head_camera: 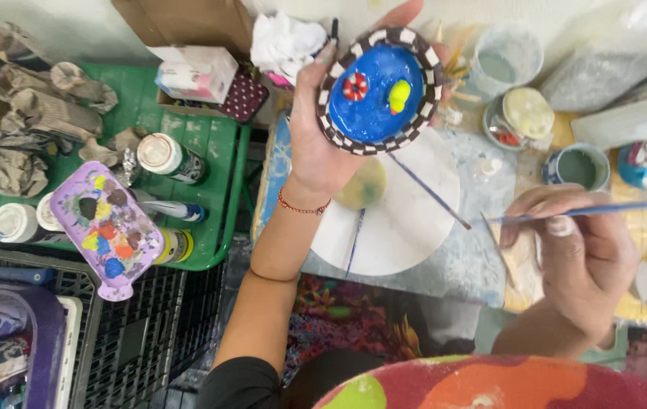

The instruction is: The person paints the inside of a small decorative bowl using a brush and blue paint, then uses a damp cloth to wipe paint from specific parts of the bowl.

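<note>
A: Head view, left to right: what's at nine o'clock?

B: A lilac paint palette (106, 229) dotted with colours, resting on a green tray (213, 163) among white-capped paint bottles (169, 157).

A: And the left hand (322, 144)?

B: Raised at twelve o'clock, fingers wrapped under a small round dish (380, 89), blue inside with a checkered rim, tilted to face the camera above a white round board (406, 220).

A: The right hand (581, 254)?

B: At four o'clock, fingers pinched together on a thin blue-handled brush (565, 213). Its long axis runs nearly level, the tip toward nine o'clock. The dish lies toward ten or eleven o'clock from that tip, apart from it.
</note>
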